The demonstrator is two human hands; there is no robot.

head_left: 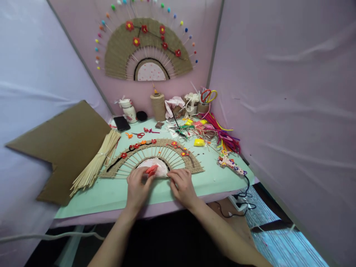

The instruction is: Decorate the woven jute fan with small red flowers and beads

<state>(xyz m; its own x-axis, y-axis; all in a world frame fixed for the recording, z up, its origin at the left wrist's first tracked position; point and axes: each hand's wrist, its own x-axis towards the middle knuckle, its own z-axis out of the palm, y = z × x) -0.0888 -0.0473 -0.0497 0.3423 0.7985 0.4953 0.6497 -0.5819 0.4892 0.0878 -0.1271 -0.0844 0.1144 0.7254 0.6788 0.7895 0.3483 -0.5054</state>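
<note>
On the table lies a half-round woven fan (164, 142) with thin stick ribs and red and orange flowers along dark branches. Its white half-circle centre (144, 163) has a black cord edge. My left hand (137, 187) pinches a coral-pink lump (151, 170) that looks like soft modelling clay, held over the white centre. At the centre's lower right corner, my right hand (182, 186) has its fingertips together against the fan. Whatever is between those fingertips is too small to tell.
Left lie a bundle of sticks (96, 163) and brown cardboard (63, 148). A floral glue gun (231, 164) with a cord rests at right. Behind are red scissors (139, 135), pliers (180, 130), a twine spool (158, 107) and pipe cleaners (226, 139). A larger fan (150, 37) hangs above.
</note>
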